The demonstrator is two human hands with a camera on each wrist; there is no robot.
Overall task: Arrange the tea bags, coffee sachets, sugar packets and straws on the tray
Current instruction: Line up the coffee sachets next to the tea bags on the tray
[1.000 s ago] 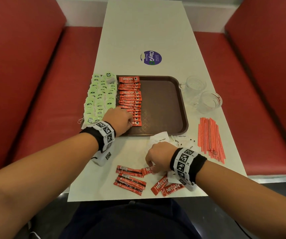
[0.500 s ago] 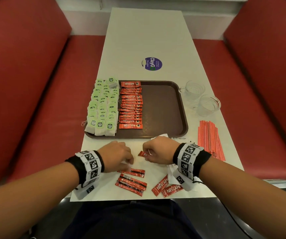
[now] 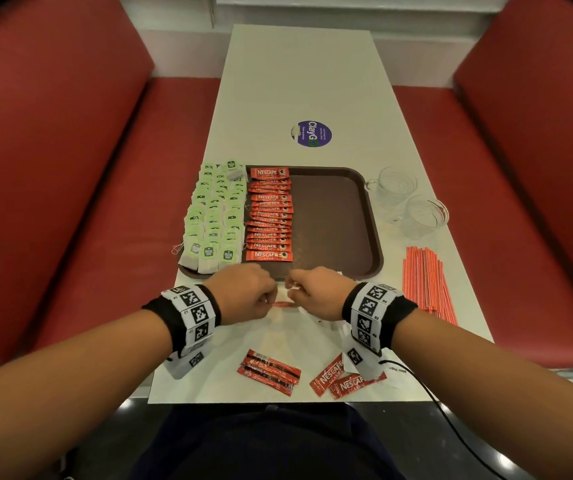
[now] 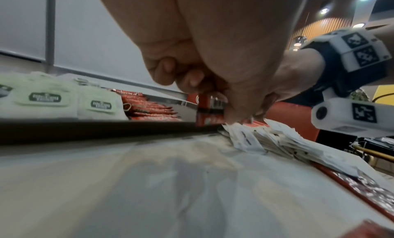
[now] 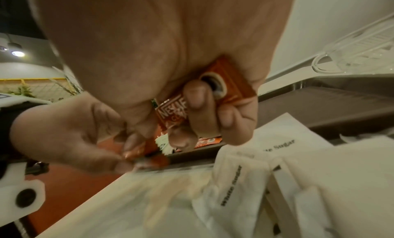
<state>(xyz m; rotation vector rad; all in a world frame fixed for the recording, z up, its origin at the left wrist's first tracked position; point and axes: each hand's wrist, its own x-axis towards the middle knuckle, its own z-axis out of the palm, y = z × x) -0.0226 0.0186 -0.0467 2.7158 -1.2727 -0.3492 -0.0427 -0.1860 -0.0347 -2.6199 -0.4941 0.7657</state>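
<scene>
- Our right hand [image 5: 192,96] has its fingers curled around a red coffee sachet [image 5: 215,90], held just above the desk [image 3: 299,81] at the near edge of the tray [image 3: 344,220].
- Our left hand [image 3: 243,294] pinches the other end of what looks like the same sachet between thumb and fingertips; the blur keeps us from being sure.
- On the tray, tea bags [image 3: 214,220] fill the left side and a coffee row [image 3: 270,216] runs beside them. The right part is bare.
- Loose sachets [image 3: 269,370] lie near the desk's front edge, sugar packets [image 5: 266,174] under our right wrist, straws [image 3: 427,278] well to the right.
- To do this step well, we should turn the sachet label up and level, matching the row.
- We judge it best laid just in front of the nearest sachet, overlapping slightly, without nudging the row.
- We should keep our wrists off the sugar packets so they do not scatter.
</scene>
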